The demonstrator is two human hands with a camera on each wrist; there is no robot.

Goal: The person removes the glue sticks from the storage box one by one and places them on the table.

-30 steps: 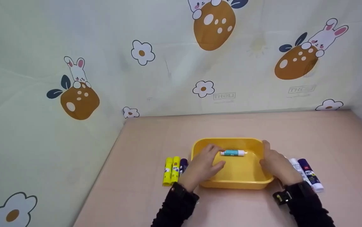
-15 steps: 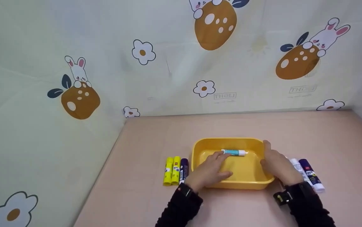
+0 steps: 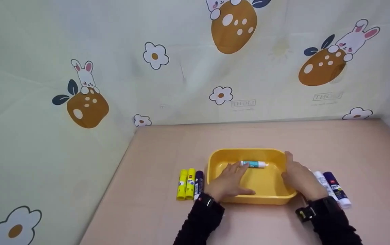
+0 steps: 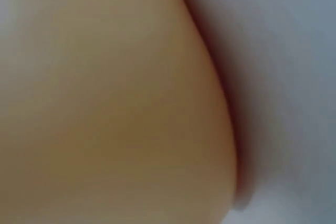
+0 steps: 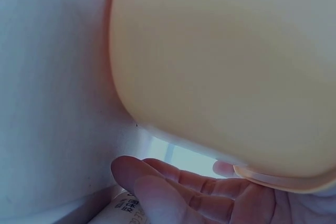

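A yellow plastic tray (image 3: pixel 259 200) sits on the table, with a white and teal glue stick (image 3: pixel 255 164) lying near its far wall. My left hand (image 3: pixel 227 182) reaches over the tray's left front side, fingers spread and fingertips right at the glue stick's left end; the thumb points right across the front of the tray. At the right side my right hand (image 3: pixel 302 178) grips the rim, thumb inside. The right wrist view shows its fingers (image 5: pixel 202 182) along the outer wall. In the left wrist view only the tray's outer wall (image 4: pixel 121 93) shows large and blurred.
Left of the tray lie two yellow glue sticks (image 3: pixel 190 183) and a dark purple one (image 3: pixel 199 183). To its right, beside my right wrist, are a white glue stick (image 3: pixel 324 183) and a dark blue one (image 3: pixel 336 189). A patterned cloth wall (image 3: pixel 181 102) stands behind the table.
My left hand has moved right and slightly down over the tray, its thumb now further right. The right hand keeps its grip on the rim. The tray and glue sticks stay put.
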